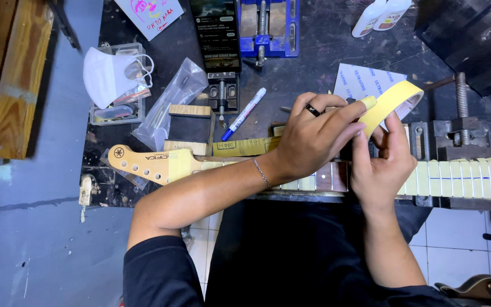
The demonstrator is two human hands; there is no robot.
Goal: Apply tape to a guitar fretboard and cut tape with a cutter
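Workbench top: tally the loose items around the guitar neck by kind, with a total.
Yellow masking tape roll: 1
White glue bottles: 2
Blue-and-white marker pen: 1
White face mask: 1
Black smartphone: 1
Total: 6

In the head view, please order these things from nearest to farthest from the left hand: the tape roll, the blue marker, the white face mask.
From the left hand:
1. Tape roll, touching it, on its right.
2. Blue marker, to its left on the bench.
3. White face mask, far left, on a plastic box.
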